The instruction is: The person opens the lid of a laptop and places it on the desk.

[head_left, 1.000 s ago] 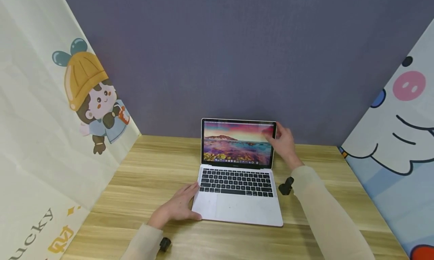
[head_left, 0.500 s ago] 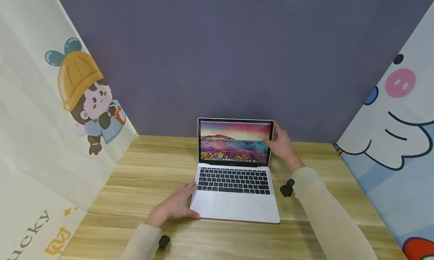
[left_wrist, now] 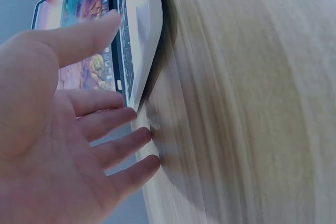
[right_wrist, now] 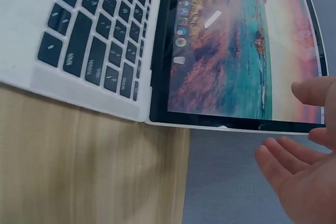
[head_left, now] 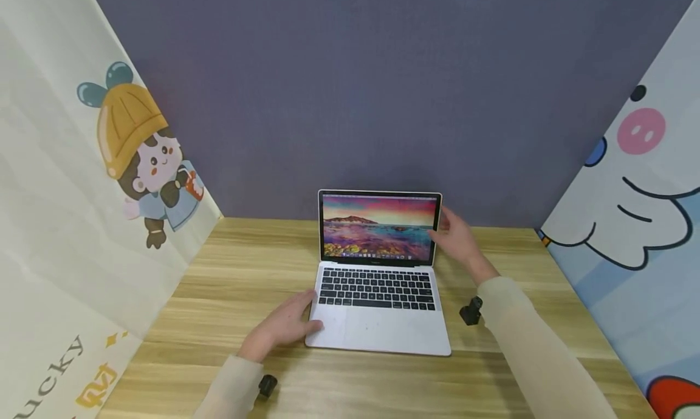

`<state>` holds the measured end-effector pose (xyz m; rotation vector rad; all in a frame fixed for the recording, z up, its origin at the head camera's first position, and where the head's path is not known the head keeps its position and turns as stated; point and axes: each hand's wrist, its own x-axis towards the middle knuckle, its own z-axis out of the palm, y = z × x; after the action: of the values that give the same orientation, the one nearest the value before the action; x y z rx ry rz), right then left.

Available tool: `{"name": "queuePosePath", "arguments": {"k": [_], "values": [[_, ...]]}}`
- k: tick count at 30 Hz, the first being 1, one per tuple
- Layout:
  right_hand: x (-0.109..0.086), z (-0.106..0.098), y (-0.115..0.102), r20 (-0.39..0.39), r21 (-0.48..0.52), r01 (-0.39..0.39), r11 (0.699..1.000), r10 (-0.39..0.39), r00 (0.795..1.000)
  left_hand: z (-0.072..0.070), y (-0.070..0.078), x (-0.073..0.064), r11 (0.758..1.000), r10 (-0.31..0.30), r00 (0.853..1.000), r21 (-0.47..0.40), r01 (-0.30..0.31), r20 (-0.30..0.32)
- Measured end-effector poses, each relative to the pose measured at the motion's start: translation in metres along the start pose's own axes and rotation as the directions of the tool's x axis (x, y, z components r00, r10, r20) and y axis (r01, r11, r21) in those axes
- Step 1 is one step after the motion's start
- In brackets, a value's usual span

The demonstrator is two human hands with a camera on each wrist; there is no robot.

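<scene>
A silver laptop stands unfolded on the wooden table, its lit screen showing a sunset seascape. At the left edge of its base is my left hand, fingers extended, thumb tip over the palm-rest corner; the left wrist view shows the fingers spread. My right hand is beside the right edge of the screen. In the right wrist view its thumb overlaps the display while the other fingers extend loosely past the edge, with a gap between them and the lid.
The laptop sits near the back of the wooden table, with a grey-blue wall panel behind the lid. Cartoon-printed panels flank the table, one on the left and one on the right.
My right hand has slid down from the screen's upper right corner and loosened away from the edge. My left hand has shifted slightly up along the base's left edge. The laptop stays unfolded.
</scene>
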<state>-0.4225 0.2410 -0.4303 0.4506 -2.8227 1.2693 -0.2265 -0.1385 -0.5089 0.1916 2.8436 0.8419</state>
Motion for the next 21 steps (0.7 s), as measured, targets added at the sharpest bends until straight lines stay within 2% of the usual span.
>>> {"name": "queuePosePath", "arguments": {"k": [5,10,14,21], "values": [[-0.015,0.002,0.008,0.033,-0.076,-0.001,0.997,0.003,0.999,-0.002,0.002,0.002,1.0,-0.011,0.997,0.015,0.012,-0.083],[-0.033,0.006,0.014,0.042,-0.147,0.01,0.989,-0.004,0.999,-0.005,0.004,0.001,0.999,-0.024,0.985,0.041,0.032,-0.17],[-0.05,0.01,0.02,0.064,-0.184,0.018,0.983,-0.006,0.998,-0.007,0.005,0.0,0.997,0.013,0.971,0.081,0.007,-0.24],[-0.079,0.01,0.029,0.074,-0.315,0.125,0.941,-0.107,0.992,-0.009,0.003,0.0,0.979,0.098,0.937,0.204,-0.029,-0.335]]}}
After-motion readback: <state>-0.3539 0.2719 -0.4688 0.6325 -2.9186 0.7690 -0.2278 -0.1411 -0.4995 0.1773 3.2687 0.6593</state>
